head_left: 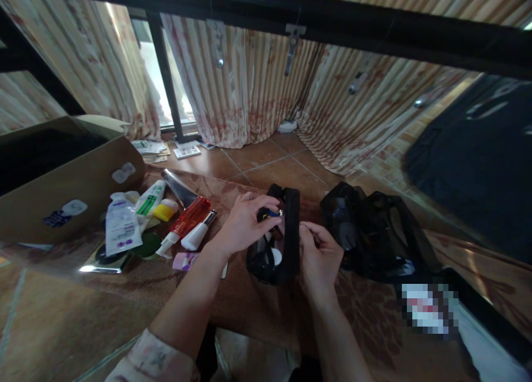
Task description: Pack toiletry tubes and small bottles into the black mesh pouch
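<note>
The pouch (pixel 292 243), long axis forward, lies between left hand (pixel 245 218), pinching a blue item (pixel 273 213), and right hand (pixel 320 254), pinching its edge.

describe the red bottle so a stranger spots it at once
Find the cardboard box at left, then the toiletries right of it. Among them, the red bottle lies beside a white bottle; its red body and white nozzle stand out.

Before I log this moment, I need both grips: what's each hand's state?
Left hand: closed, apparently pinching a small blue-and-silver item at the black pouch's opening.
Right hand: fingers curled at the pouch's edge; whether gripping cannot be told.
</note>
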Demonstrator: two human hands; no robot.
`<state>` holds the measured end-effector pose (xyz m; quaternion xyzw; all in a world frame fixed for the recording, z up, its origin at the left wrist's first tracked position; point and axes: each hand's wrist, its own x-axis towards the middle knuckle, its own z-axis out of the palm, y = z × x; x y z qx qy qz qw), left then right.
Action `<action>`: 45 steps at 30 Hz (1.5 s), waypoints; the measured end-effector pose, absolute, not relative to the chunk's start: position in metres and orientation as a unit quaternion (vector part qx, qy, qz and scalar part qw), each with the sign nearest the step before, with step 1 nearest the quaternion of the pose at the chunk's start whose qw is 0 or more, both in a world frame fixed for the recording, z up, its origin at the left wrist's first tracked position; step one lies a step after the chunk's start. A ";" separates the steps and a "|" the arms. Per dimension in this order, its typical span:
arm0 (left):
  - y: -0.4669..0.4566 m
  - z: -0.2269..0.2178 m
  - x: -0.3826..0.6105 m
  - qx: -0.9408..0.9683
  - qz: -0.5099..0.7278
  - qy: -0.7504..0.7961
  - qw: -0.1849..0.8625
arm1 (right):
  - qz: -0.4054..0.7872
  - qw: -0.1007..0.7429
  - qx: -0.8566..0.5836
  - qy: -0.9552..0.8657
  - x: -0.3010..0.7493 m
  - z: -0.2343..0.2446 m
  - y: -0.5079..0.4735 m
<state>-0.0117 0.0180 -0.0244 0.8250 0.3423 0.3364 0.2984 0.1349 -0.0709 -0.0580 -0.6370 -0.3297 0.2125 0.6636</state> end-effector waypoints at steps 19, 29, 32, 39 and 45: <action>0.021 -0.036 -0.014 0.744 0.439 0.351 0.362 | 0.211 0.653 -0.642 -0.342 0.134 -0.052 -0.073; 0.028 -0.046 -0.019 0.726 0.379 0.433 0.376 | 0.210 0.631 -0.658 -0.352 0.135 -0.054 -0.072; 0.022 -0.043 -0.018 0.763 0.280 0.398 0.426 | 0.218 0.589 -0.680 -0.379 0.139 -0.060 -0.070; 0.019 -0.038 -0.016 0.697 0.276 0.343 0.565 | 0.406 0.637 -0.590 -0.286 0.146 -0.075 -0.066; 0.022 -0.042 -0.018 0.651 0.315 0.354 0.593 | 0.434 0.691 -0.532 -0.224 0.132 -0.062 -0.068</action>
